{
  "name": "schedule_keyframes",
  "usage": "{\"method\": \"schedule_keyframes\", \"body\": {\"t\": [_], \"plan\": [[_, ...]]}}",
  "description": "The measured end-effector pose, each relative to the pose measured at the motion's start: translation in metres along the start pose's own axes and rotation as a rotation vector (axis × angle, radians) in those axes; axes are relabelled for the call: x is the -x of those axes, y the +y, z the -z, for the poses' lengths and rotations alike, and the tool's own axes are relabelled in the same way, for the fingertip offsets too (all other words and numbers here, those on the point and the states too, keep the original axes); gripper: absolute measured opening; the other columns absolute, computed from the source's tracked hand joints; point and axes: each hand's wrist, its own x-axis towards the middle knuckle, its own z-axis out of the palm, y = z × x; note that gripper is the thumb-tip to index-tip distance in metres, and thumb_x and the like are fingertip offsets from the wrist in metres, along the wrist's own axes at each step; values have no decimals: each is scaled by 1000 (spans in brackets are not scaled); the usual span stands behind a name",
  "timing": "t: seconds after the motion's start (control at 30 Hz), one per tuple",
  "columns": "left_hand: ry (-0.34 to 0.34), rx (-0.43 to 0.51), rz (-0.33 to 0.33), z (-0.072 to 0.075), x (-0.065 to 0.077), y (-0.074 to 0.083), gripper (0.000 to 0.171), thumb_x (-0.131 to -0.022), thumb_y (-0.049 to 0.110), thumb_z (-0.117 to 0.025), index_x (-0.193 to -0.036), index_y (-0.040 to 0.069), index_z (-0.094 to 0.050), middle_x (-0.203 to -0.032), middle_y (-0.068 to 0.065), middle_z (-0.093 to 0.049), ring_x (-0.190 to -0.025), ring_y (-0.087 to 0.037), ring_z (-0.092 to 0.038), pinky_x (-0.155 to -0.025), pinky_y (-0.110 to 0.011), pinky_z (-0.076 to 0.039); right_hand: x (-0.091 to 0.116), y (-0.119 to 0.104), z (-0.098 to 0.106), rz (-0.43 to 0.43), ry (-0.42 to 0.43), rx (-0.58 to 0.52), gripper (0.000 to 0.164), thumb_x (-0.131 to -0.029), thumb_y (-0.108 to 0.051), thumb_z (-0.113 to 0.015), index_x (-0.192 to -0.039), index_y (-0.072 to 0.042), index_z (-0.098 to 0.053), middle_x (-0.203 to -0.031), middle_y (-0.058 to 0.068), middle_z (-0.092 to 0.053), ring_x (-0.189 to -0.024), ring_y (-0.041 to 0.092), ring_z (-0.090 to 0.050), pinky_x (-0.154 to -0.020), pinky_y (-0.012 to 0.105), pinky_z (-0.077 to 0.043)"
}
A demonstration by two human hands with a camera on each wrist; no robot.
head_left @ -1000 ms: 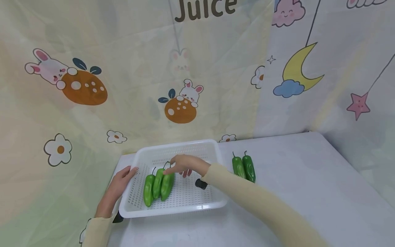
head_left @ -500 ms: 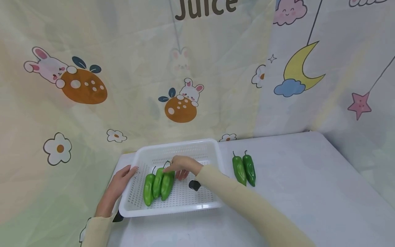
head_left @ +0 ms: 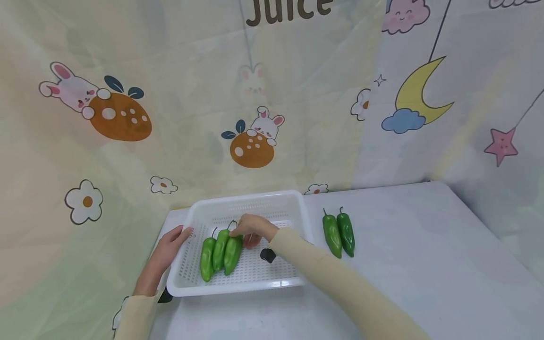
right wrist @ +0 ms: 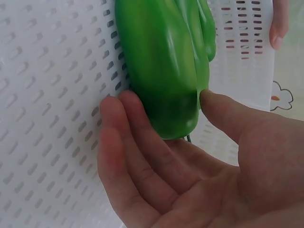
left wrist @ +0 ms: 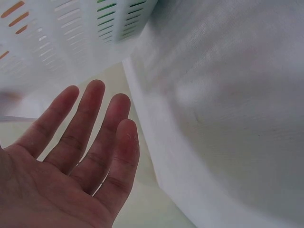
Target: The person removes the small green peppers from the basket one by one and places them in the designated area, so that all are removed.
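Three green peppers lie side by side in the left half of a white perforated plastic basket. My right hand is at the stem end of the rightmost pepper. In the right wrist view, the thumb lies on one side of this pepper and the fingers on the other, pinching its end. At the basket's left rim my left hand rests with a digit over the edge. Below, the left wrist view has its four fingers extended and spread outside the basket wall.
Two more green peppers, one lighter and one darker, lie on the white table to the right of the basket. A printed cloth hangs behind the table. Dark wrist devices sit by both sleeves.
My right hand has moved slightly left and closed in on the rightmost pepper's stem end. The left hand stays at the rim. The head view has shifted a little.
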Motion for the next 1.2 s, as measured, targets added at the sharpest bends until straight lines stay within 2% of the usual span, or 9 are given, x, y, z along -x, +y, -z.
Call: {"method": "schedule_keyframes", "body": {"t": [0.23,0.37,0.6,0.77,0.97,1.2], "plan": [[11,-8,-3,0,-1,-1,66,-101,61,-45,-146,13,-46,-115,-20,-70,-81,-22,-75,-66,-38,-64,-1,0,-4,2,3,-36,28,-96,-29,-68,-84,-3,-65,-96,26,-75,-94,40,-74,-86,45,-62],[13,-12,-4,1,0,-1,66,-101,60,-45,-147,12,-45,-115,-20,-69,-81,-22,-75,-66,-37,-64,-2,0,-3,-8,-2,-27,28,-95,-30,-68,-85,-4,-65,-95,25,-75,-93,38,-75,-86,44,-62],[-4,-6,-5,1,1,0,68,-101,60,-45,-148,11,-43,-117,-20,-69,-82,-22,-75,-67,-38,-64,-1,-1,-4,-26,-3,8,24,-93,-30,-70,-89,-7,-69,-89,20,-76,-88,32,-76,-79,38,-64],[-3,14,-9,1,0,-2,66,-101,60,-46,-146,12,-46,-115,-20,-70,-82,-23,-75,-67,-38,-64,0,-2,-4,-25,-17,-7,23,-93,-28,-69,-94,-5,-70,-90,23,-76,-88,33,-76,-78,39,-64],[1,18,-10,1,-1,-2,65,-101,60,-47,-146,13,-47,-116,-20,-69,-82,-24,-76,-67,-38,-64,2,0,-1,-19,-53,-53,24,-92,-24,-69,-97,-1,-67,-94,27,-74,-94,38,-75,-84,42,-63],[6,-7,0,1,0,1,65,-102,59,-45,-146,13,-46,-116,-20,-69,-82,-23,-75,-68,-38,-64,5,-2,4,-7,-91,-85,27,-94,-23,-68,-108,1,-65,-96,30,-73,-98,41,-73,-88,46,-61]]}}
